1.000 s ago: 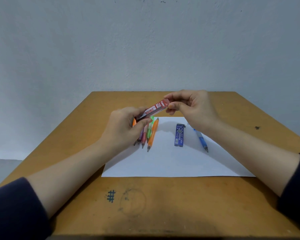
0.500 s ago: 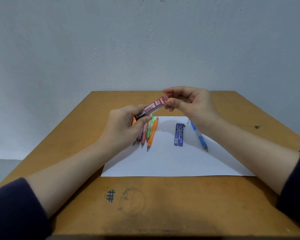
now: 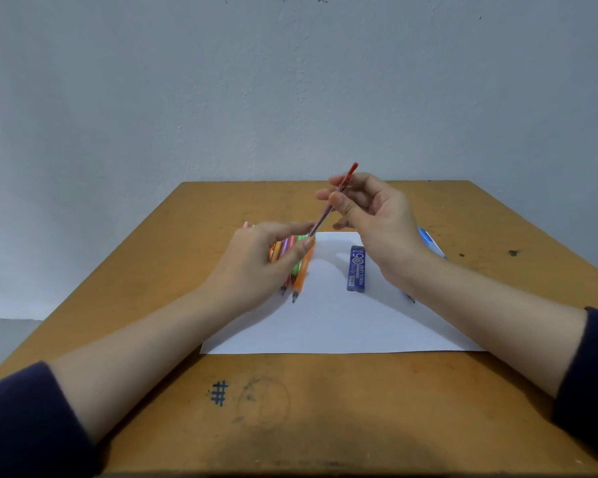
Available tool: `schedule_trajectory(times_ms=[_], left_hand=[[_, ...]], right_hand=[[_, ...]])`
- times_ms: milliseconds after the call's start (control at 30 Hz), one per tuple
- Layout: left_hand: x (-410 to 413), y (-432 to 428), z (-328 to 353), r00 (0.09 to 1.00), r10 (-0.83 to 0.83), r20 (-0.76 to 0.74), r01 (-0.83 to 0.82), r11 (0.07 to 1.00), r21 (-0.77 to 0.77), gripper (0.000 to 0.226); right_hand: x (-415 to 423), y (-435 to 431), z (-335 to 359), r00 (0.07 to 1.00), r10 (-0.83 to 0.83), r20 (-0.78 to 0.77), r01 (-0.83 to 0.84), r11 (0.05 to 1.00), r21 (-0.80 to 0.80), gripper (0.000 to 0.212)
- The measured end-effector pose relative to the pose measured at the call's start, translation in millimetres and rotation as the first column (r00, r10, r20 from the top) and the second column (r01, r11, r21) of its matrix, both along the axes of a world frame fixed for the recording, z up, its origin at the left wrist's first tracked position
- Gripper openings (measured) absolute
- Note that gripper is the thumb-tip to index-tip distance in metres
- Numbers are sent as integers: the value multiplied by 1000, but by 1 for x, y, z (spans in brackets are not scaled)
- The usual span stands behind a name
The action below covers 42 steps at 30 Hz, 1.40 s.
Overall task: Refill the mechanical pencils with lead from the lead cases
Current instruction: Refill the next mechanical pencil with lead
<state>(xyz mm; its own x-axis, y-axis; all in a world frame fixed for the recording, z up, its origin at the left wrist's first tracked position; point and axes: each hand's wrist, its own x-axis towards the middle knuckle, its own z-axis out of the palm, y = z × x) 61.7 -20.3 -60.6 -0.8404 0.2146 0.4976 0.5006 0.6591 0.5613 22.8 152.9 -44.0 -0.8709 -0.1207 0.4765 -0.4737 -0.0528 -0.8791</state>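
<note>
Above the paper (image 3: 325, 326), left hand (image 3: 256, 267) and right hand (image 3: 380, 229) pinch the red case (image 3: 323, 217).

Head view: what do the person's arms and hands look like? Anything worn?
The left hand and right hand are bare: no gloves, rings or watch visible. The left sleeve and right sleeve are dark navy, plain fabric with no markings, and end partway up the forearms.

The near part of the paper (image 3: 325, 329) is bare. A gap lies between the pencils (image 3: 301, 281) and the blue lead case (image 3: 357, 269).
</note>
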Motion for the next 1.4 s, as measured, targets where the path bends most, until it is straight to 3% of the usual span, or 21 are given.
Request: schedule_trajectory(times_ms=[133, 200, 233, 300, 367, 467, 600, 700, 867, 1000, 1167, 1300, 1400], left_hand=[[0, 2, -4, 996, -17, 90, 20, 999, -26, 37], [1, 5, -5, 978, -76, 196, 55, 992, 113, 40], [1, 7, -5, 951, -143, 274, 70, 963, 259, 43], [3, 13, 0, 849, -338, 406, 29, 798, 602, 50], [4, 15, 7, 715, -549, 433, -97, 535, 839, 55], [5, 8, 13, 600, -715, 360, -215, 289, 933, 66], [1, -1, 14, 537, -806, 251, -256, 128, 958, 73], [0, -4, 13, 507, -838, 203, -234, 93, 968, 77], [0, -3, 13, 491, -851, 187, -239, 75, 968, 81], [-2, -3, 10, 500, -839, 213, -257, 91, 962, 81], [-3, -4, 9, 514, -830, 217, -282, 75, 956, 81], [-3, -4, 8, 513, -828, 227, -293, 80, 953, 82], [-3, -3, 8, 513, -827, 230, -297, 80, 952, 82]], right_hand=[[-5, 3, -2, 990, -87, -110, 95, 993, 74, 22], [-6, 5, -4, 976, -111, -187, 138, 981, 138, 26], [-7, 5, -5, 968, -120, -218, 159, 973, 167, 28], [-7, 5, -6, 956, -120, -268, 180, 960, 213, 30], [-8, 5, -8, 938, -95, -334, 187, 949, 255, 34], [-12, 9, -10, 852, -71, -518, 310, 867, 391, 35], [-21, 14, -11, 708, -39, -706, 495, 740, 456, 43], [-23, 16, -9, 651, -43, -758, 578, 675, 459, 55], [-20, 17, -3, 622, 2, -783, 588, 660, 468, 75], [-22, 20, 0, 548, 16, -836, 625, 657, 422, 63], [-28, 22, -2, 430, 33, -902, 723, 586, 366, 60], [-34, 28, -5, 279, 55, -959, 798, 543, 263, 43], [-34, 27, -5, 278, 51, -959, 794, 550, 259, 47]])
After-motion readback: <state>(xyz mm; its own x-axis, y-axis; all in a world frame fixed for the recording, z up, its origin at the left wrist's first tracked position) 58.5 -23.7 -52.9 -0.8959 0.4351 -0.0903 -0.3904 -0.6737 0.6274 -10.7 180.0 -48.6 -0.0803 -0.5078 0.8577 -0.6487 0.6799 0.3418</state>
